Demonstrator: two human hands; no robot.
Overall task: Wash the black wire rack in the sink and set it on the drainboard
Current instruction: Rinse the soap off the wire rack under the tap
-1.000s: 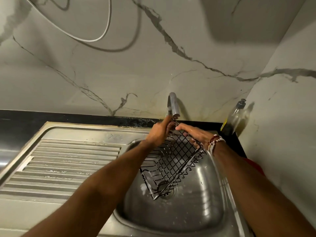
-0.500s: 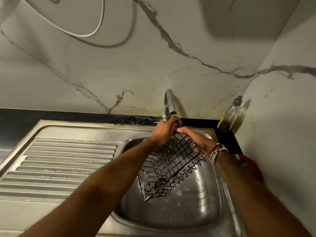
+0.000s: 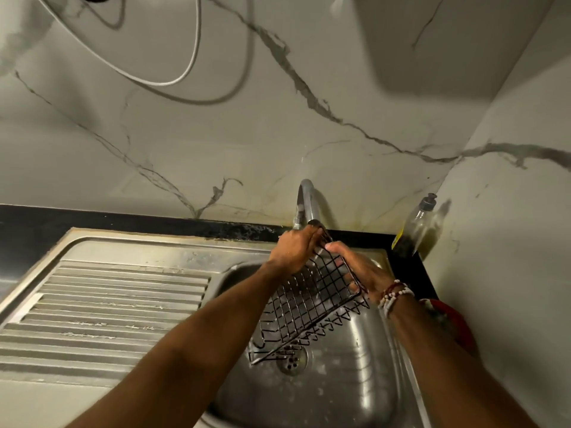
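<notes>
The black wire rack (image 3: pixel 304 307) is tilted over the steel sink bowl (image 3: pixel 349 381), its low end near the drain (image 3: pixel 292 361) and its top end just under the tap (image 3: pixel 306 205). My left hand (image 3: pixel 295 248) grips the rack's upper corner. My right hand (image 3: pixel 358 270) holds the right edge, fingers curled through the grid, with beaded bracelets at the wrist. The ribbed drainboard (image 3: pixel 117 307) lies to the left of the bowl.
A clear soap bottle (image 3: pixel 415 227) stands in the back right corner on the black counter. Something red (image 3: pixel 454 322) sits behind my right forearm. A white cable (image 3: pixel 191 57) hangs on the marble wall. The side wall is close on the right.
The rack stays tilted in both hands under the tap; its low end has shifted a little over the drain. My hands keep their grip.
</notes>
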